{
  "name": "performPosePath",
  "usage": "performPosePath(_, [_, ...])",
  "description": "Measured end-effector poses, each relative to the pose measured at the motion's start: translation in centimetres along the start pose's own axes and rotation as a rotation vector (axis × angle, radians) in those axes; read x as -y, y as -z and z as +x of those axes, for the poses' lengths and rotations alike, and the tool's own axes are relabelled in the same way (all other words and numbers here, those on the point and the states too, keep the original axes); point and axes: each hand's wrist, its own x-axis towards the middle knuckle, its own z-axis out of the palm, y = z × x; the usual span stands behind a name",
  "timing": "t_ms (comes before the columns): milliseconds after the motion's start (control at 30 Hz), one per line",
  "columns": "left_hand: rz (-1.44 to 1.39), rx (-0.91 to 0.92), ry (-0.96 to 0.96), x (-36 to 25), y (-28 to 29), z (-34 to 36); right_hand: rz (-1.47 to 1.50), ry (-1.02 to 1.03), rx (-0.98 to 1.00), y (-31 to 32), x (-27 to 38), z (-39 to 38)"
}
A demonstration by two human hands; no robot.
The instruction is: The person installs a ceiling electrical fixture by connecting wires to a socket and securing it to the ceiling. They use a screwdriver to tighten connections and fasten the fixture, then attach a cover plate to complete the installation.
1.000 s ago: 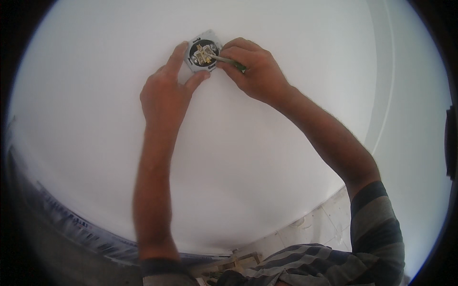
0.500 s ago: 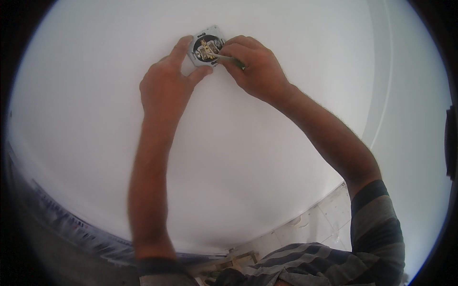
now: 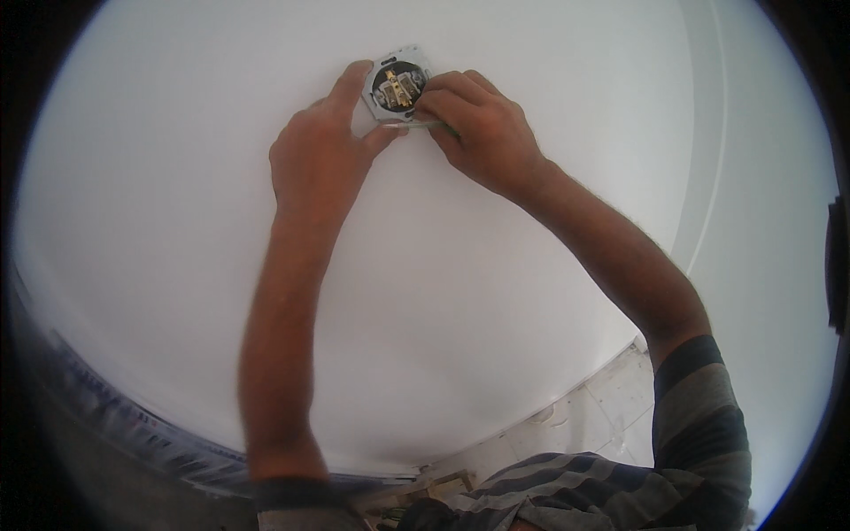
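- Head view: a square grey metal socket insert with a round dark centre and brass-coloured contacts (image 3: 400, 86) sits against the plain white wall (image 3: 177, 221), in the far middle of the scene.
- The left hand (image 3: 320, 164) reaches up from the near left; its forefinger lies along the insert's left edge and its thumb presses under the lower left corner, so the frame is pinched between the two, the other fingers curled below.
- The right hand (image 3: 482, 133) comes in from the near right, its fingers folded tightly around a thin greenish screwdriver (image 3: 423, 125); the fingertips touch the insert's right side.
- The tool's shaft runs leftward just below the insert, its tip near the left thumb.
- The insert lies between both hands, slightly above them.
- A striped grey sleeve (image 3: 699, 416) covers the right upper arm.
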Motion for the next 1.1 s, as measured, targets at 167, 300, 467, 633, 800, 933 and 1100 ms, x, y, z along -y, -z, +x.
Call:
performPosePath(167, [-0.006,0.146,0.125,-0.7,0.7,0.3,-0.029,0.046,0.016,0.0,0.1,0.1])
performPosePath(300, [-0.056,0.095,0.07,-0.5,0.5,0.2,-0.028,0.05,0.03,0.3,-0.2,0.1])
performPosePath(467, [-0.076,0.078,0.078,-0.9,0.7,0.0,0.045,-0.021,-0.022,0.2,-0.2,0.0])
performPosePath(633, [-0.022,0.026,0.035,-0.7,0.6,0.0,0.056,0.005,-0.029,0.5,-0.4,0.2])
performPosePath(800, [-0.01,-0.011,0.002,-0.6,-0.4,0.3,0.037,0.016,-0.022,0.6,-0.7,0.1])
performPosePath(933, [-0.017,0.021,0.001,-0.9,-0.1,0.7,-0.006,0.027,0.009,0.8,-1.0,0.3])
performPosePath(1100, [-0.005,0.03,0.017,-1.2,-0.4,0.9,-0.027,0.037,0.006,0.6,-1.3,0.6])
